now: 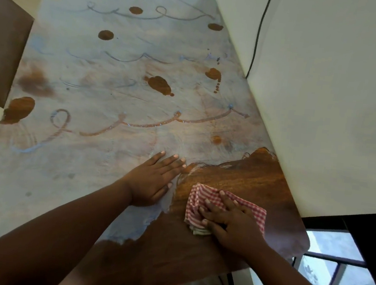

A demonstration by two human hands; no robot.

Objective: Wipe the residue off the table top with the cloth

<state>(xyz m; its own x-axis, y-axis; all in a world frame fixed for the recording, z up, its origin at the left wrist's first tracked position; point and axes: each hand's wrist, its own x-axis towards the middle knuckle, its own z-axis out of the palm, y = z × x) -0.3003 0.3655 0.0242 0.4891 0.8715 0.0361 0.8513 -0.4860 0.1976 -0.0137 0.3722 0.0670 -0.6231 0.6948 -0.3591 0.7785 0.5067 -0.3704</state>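
Observation:
A long wooden table top (pixel 236 180) is coated almost all over with a pale whitish-blue residue (pixel 96 84), marked by curly lines and bare brown spots. The near right corner shows clean brown wood. A red-and-white checked cloth (pixel 200 202) lies bunched on that clean patch. My right hand (pixel 228 221) presses flat on the cloth, fingers spread over it. My left hand (pixel 156 180) rests flat and open on the residue just left of the clean patch, holding nothing.
A cream wall (pixel 322 108) runs along the table's right edge, with a black cable (pixel 259 35) hanging down it. A brown chair back (pixel 4 46) stands at the left edge. A dark-framed window (pixel 339 269) is at the lower right.

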